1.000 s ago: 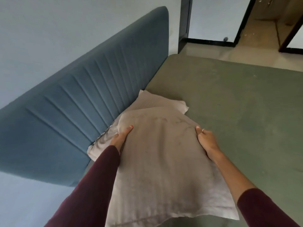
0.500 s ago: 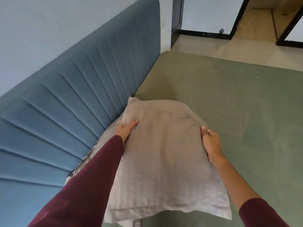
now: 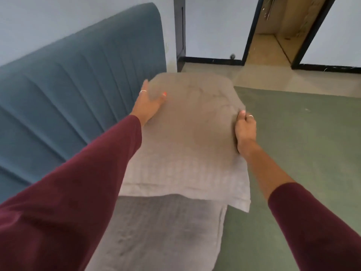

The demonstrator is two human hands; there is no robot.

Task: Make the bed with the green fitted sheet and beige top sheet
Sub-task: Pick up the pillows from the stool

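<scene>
A beige pillow is lifted above the bed, held between both hands. My left hand holds its left far edge, thumb on top and fingers along the side. My right hand grips its right edge, thumb on top and fingers curled under. A second beige pillow lies flat below it on the green fitted sheet, near the headboard. The green sheet covers the mattress smoothly. No beige top sheet shows.
The blue ribbed headboard runs along the left against a pale wall. Beyond the bed's far end lies beige floor, a dark door frame and an open doorway.
Both hands have raised the top pillow and carried it farther along the headboard, uncovering the second pillow beneath. The view has tilted up toward the doorway.
</scene>
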